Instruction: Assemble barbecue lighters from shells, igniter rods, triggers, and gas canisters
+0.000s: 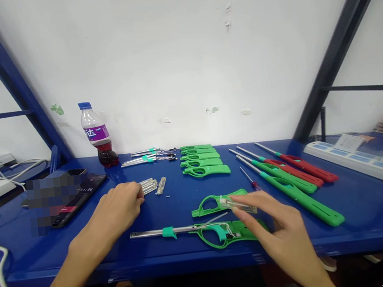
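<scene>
Between thumb and fingertips, my right hand [280, 228] pinches a small clear fuel tank [243, 205], held above an opened green lighter. Below it lies one green shell half [251, 229], fitted with a metal tube [146, 234], a teal trigger [218, 231] and thin white wires. The matching green half [205, 205] lies just behind. My left hand [123, 199] rests on the table with fingers curled in; their tips are hidden. Beside its knuckles lie several clear fuel tanks [149, 186], and one more tank [161, 186] sits apart to their right.
Several green shell halves [208, 170] and metal tube assemblies [145, 159] lie at the back. Assembled long lighters [301, 200] and a screwdriver [251, 180] are on the right, near a power strip [360, 163]. On the left are a bottle [98, 135] and a phone [80, 200].
</scene>
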Motion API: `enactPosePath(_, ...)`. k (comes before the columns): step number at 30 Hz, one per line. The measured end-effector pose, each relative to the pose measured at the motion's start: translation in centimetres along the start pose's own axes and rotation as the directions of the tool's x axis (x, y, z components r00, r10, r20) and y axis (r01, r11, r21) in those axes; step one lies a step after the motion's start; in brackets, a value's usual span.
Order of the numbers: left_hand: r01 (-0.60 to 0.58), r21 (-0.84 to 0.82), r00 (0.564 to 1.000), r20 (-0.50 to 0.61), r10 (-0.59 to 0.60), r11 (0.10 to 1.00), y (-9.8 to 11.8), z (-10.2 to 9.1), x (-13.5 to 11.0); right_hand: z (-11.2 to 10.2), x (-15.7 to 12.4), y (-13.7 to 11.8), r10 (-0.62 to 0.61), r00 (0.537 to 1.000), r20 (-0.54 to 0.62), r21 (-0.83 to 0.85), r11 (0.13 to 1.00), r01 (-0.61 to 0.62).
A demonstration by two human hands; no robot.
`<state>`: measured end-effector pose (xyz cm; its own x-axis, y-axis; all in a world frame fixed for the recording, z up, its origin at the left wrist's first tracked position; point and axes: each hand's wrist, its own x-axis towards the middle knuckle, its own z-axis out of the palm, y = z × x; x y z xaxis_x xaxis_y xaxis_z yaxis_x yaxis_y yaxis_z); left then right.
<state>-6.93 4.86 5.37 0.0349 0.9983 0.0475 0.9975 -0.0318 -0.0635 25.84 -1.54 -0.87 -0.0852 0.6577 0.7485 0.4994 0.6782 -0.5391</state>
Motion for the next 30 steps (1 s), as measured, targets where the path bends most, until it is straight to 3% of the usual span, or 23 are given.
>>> enactPosePath(7,-0.034,-0.054,0.998,-0.049,0.031,0.998,1.5,-0.3,-0.3,0.1,0.1,-0.1,-0.007,1.000,-0.007,0.001,1.000,0.007)
enactPosePath(13,-0.171,-0.276,0.985,-0.068,0.159,0.946,4.7,-2.1,-2.5,-0.1,0.1,-0.5,-0.037,0.999,0.030,0.038,0.999,0.036)
enactPosePath(14,-0.202,-0.344,0.979,-0.079,0.186,0.917,5.2,-2.2,-3.0,-0.2,0.1,-0.5,-0.048,0.998,0.044,0.043,0.998,0.046)
enactPosePath(17,-0.282,-0.663,0.958,-0.159,0.237,0.694,6.7,-1.8,-4.0,-0.3,0.2,-0.6,-0.084,0.993,0.080,0.049,0.996,0.080)
enactPosePath(20,-0.259,-0.808,0.957,-0.142,0.252,0.529,7.6,-1.0,-4.3,-0.2,0.3,-0.8,-0.124,0.987,0.101,0.062,0.991,0.118)
enactPosePath(30,-0.138,-0.925,0.934,-0.002,0.358,0.353,9.2,-0.9,-4.1,-0.4,0.3,-0.9,-0.186,0.973,0.136,0.107,0.979,0.172)
